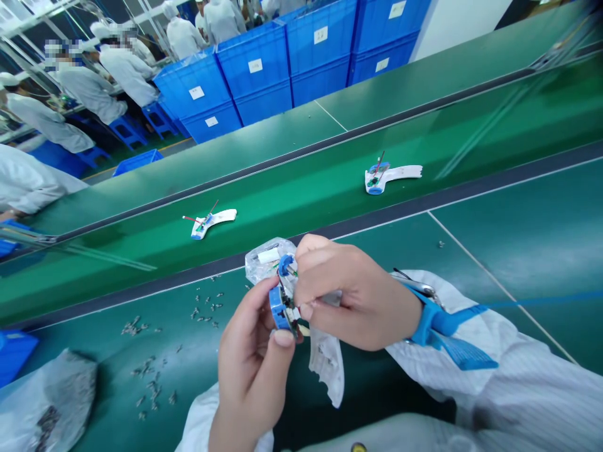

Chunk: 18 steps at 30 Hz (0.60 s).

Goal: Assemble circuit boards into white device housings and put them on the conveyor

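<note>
Head view: the blue-ended plastic housing (281,311) sits between both hands, gripped by the left hand (257,358) in fingers and thumb; the right hand (358,295) is closed against its wired side, what it pinches being hidden. Below the right hand, a curved white handle shell (327,364) points its long axis down, whether joined is unclear. Left of the hands, small metal parts (153,389) dot the green worktop (386,248); beyond, a green conveyor belt (292,182) runs before stacked blue crates (254,81).

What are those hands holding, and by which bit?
The left hand holds a small device by its blue end. The right hand hides whatever it may be pinching.
</note>
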Each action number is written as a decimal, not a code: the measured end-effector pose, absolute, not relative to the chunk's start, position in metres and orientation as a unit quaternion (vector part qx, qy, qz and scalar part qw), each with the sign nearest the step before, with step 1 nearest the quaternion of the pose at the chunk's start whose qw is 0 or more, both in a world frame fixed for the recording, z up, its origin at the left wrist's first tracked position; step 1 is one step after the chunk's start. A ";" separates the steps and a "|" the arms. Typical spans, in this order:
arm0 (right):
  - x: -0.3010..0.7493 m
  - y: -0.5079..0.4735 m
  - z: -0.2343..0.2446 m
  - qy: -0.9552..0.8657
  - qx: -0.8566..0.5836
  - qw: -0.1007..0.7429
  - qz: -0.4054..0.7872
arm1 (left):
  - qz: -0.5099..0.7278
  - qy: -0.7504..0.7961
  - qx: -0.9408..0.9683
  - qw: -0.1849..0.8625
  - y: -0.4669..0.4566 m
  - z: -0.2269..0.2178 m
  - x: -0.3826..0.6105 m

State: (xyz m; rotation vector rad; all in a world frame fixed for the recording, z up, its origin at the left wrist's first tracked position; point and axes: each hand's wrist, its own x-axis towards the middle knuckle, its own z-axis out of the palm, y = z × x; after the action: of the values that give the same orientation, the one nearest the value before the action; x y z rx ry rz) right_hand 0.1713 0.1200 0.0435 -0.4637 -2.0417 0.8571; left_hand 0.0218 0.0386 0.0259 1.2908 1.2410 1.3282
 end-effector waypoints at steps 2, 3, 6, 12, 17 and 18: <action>0.172 0.120 0.043 -0.819 -0.187 0.423 0.339 | 0.526 0.508 0.524 0.436 0.038 0.028 0.022; 0.172 0.120 0.043 -0.820 -0.188 0.422 0.337 | 0.518 0.512 0.529 0.436 0.038 0.028 0.022; 0.172 0.120 0.043 -0.824 -0.191 0.423 0.326 | 0.496 0.521 0.553 0.420 0.037 0.028 0.018; 0.175 0.117 0.045 -0.852 -0.209 0.416 0.241 | 0.391 0.567 0.643 0.336 0.038 0.031 0.011; 0.177 0.116 0.047 -0.871 -0.213 0.397 0.194 | 0.330 0.561 0.700 0.293 0.040 0.037 0.011; 0.177 0.116 0.047 -0.873 -0.213 0.395 0.191 | 0.324 0.562 0.707 0.282 0.040 0.038 0.011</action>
State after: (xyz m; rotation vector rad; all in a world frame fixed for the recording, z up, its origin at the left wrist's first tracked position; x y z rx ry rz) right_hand 0.1774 0.1155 0.0468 -0.5395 -2.2140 0.4850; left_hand 0.0111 0.0403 0.0378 1.8940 1.5048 0.8665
